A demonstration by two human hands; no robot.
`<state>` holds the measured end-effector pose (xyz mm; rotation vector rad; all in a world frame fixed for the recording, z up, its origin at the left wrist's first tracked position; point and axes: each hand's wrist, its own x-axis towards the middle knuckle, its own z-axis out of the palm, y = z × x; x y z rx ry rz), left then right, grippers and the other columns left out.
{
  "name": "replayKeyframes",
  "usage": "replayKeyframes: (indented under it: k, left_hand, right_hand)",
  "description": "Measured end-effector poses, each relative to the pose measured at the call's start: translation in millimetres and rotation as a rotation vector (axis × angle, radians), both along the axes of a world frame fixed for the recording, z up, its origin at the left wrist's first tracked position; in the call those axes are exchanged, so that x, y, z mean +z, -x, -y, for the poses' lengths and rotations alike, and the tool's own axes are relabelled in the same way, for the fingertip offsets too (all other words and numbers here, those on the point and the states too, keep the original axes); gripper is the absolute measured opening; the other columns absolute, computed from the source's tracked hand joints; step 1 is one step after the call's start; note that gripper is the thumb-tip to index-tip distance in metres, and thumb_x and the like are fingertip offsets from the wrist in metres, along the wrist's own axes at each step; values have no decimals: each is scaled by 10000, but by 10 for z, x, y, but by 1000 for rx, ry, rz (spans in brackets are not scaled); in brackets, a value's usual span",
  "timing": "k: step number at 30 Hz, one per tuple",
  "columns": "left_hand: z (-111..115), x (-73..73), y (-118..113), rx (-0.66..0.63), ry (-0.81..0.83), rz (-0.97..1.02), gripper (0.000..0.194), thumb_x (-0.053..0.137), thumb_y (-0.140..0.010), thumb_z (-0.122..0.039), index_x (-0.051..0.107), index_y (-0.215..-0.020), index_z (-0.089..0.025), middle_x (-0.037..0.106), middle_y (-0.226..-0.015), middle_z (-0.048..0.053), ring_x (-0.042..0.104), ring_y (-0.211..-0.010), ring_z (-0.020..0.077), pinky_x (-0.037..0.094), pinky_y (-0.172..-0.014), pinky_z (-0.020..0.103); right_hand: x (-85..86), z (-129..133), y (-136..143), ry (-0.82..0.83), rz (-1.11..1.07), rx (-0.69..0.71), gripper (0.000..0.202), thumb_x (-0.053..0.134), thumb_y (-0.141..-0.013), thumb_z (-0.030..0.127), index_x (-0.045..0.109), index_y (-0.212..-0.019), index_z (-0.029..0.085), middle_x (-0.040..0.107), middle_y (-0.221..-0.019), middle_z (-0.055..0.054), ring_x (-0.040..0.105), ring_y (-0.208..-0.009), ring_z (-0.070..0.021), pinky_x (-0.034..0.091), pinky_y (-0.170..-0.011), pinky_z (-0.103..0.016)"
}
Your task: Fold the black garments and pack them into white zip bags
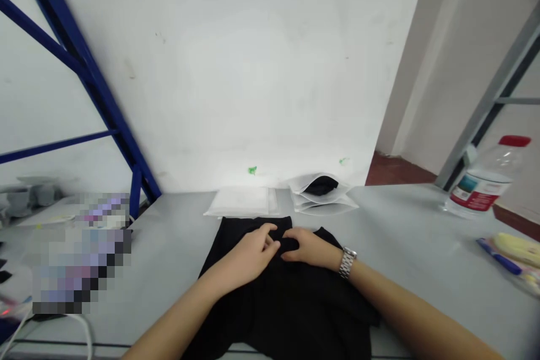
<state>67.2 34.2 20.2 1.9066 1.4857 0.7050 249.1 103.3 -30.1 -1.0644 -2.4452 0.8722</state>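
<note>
A black garment (295,304) lies spread on the grey table, its lower part reaching the front edge. My left hand (257,250) rests on its upper middle, thumb and fingers curved around a bit of the cloth. Close beside it on the right, my right hand (306,247) pinches a dark fold of the same fabric. A metal watch is on my right wrist. The two hands nearly meet, fingertips facing each other.
Behind the garment lie flat white translucent bags (242,201) and, to their right, open bags (323,202) with something black inside. A clear bottle (485,185) with a red cap and a yellow packaged item (514,250) are at the right. White cables (84,326) lie at the left.
</note>
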Motion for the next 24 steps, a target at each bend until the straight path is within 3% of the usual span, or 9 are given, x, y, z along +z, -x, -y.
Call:
replayKeyframes:
  k: [2, 4, 6, 9, 13, 18, 22, 24]
  left_hand:
    - [14, -37, 119, 73, -149, 43, 303, 356, -849, -227, 587, -1044, -213, 639, -990, 59, 601, -912, 189, 443, -822, 304]
    - [67, -108, 289, 233, -322, -20, 282, 328, -803, -137, 575, -929, -191, 599, -989, 79, 571, -947, 194, 420, -878, 331]
    - [181, -215, 456, 407, -424, -142, 200, 360, -778, -144, 524, -882, -189, 567, -921, 81, 561, -909, 215, 422, -861, 359]
    - [428, -371, 605, 568, -316, -251, 117, 421, -810, -286, 463, -883, -204, 565, -822, 54, 579, -775, 227, 448, -741, 363]
    - [657, -412, 591, 542, 2, -234, 336, 407, -828, -502, 499, -916, -190, 619, -745, 46, 608, -694, 236, 444, -656, 341]
    - [558, -308, 446, 491, 16, -359, 566, 432, -758, -650, 580, -1032, -177, 658, -1023, 129, 608, -943, 309, 434, -770, 377]
    - [376, -306, 366, 562, -13, -386, 534, 510, -762, -564, 578, -1085, -144, 666, -1016, 165, 613, -962, 347, 436, -807, 425]
    - [319, -313, 360, 564, -43, -184, 407, 537, -787, -466, 598, -1026, -143, 673, -1003, 159, 616, -975, 328, 440, -838, 418]
  right_hand:
    - [-7, -10, -8, 8, -12, 12, 420, 660, -699, 418, 638, -1039, 172, 642, -1046, -98, 576, -987, -263, 426, -879, -358]
    - [-15, -20, -17, 18, -25, 21, 432, 655, -701, 442, 635, -1043, 177, 635, -1058, -97, 570, -999, -261, 423, -886, -355]
    - [-23, -27, -25, 26, -31, 23, 450, 651, -700, 458, 632, -1049, 175, 629, -1072, -101, 566, -1007, -264, 423, -888, -353]
    - [-35, -34, -31, 34, -33, 21, 452, 646, -699, 468, 633, -1043, 175, 625, -1075, -101, 563, -1012, -266, 421, -893, -354]
    - [-45, -38, -34, 38, -30, 20, 447, 642, -700, 473, 634, -1035, 178, 624, -1077, -98, 561, -1019, -268, 416, -902, -358]
    - [-39, -30, -24, 40, -8, 15, 474, 635, -700, 485, 626, -1061, 177, 622, -1092, -102, 559, -1028, -271, 413, -908, -363]
    - [-42, -23, -22, 46, -9, 7, 492, 642, -693, 484, 624, -1072, 171, 619, -1105, -104, 558, -1033, -270, 412, -917, -364]
    - [-42, -20, -24, 51, -17, -2, 503, 649, -688, 479, 618, -1084, 170, 615, -1114, -106, 558, -1033, -269, 414, -918, -368]
